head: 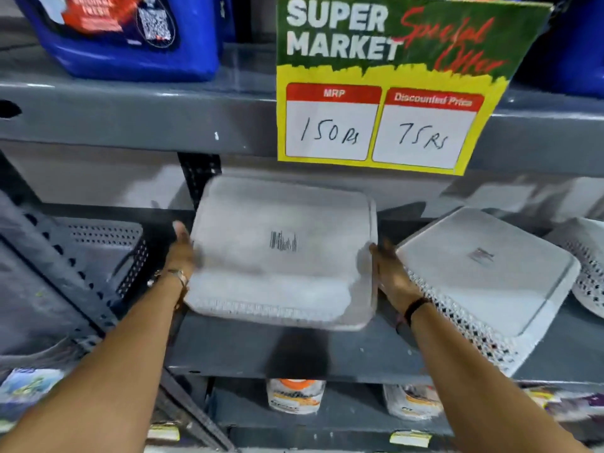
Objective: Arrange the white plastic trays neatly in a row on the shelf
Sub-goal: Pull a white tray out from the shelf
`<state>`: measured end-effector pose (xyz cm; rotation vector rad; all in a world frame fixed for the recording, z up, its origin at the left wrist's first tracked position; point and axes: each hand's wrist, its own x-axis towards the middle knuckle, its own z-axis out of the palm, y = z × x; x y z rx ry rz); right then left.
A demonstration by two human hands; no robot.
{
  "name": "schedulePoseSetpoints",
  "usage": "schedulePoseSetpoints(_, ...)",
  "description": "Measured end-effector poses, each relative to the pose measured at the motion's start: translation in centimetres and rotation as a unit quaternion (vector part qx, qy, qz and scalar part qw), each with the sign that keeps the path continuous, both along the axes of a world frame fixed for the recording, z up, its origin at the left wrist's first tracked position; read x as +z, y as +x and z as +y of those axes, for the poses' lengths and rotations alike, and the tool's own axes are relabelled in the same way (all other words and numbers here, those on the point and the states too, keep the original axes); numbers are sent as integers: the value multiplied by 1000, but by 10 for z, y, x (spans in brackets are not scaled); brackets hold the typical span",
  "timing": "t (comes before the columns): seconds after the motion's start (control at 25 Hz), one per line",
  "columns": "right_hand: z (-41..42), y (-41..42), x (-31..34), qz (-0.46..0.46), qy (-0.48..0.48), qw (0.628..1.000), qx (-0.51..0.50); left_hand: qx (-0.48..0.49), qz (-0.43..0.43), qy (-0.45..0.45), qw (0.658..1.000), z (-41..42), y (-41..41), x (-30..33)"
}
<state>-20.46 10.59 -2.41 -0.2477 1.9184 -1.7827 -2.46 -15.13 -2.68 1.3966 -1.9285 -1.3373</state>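
Observation:
A white plastic tray (284,253) with a barcode sticker on its underside is upside down and blurred over the grey shelf (294,351). My left hand (183,248) grips its left edge and my right hand (390,273) grips its right edge. To its right a second white tray (483,276) rests upside down on the shelf, tilted, with a perforated side wall. A third white perforated tray (588,256) shows partly at the far right edge.
A yellow and green price sign (392,86) hangs from the upper shelf just above the held tray. A grey perforated basket (104,253) stands at the left. Blue containers (124,34) sit on the upper shelf. Packets (294,395) lie on the shelf below.

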Motion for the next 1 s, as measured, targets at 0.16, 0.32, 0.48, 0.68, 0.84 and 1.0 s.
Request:
schedulePoseSetpoints(0.16, 15, -22, 31, 15, -70, 996, -47, 70, 378, 161, 909, -2, 4, 40)
schedulePoseSetpoints(0.32, 41, -26, 24, 99, -12, 995, 12, 60, 290, 235, 926, 13, 21, 61)
schedulePoseSetpoints(0.48, 46, -11, 10, 24, 99, 994, 47, 52, 87, 152, 983, 11, 24, 39)
schedulePoseSetpoints(0.68, 48, -2, -11, 61, 157, 983, 75, 42, -33, 102, 993, 15, 24, 11)
schedulePoseSetpoints(0.84, 43, -6, -14, 84, 204, 972, 81, 6, -146, 62, 987, 17, 23, 7)
schedulePoseSetpoints(1.0, 42, -15, 2, 225, 337, 908, 109, -8, -323, -105, 940, 32, 16, 21)
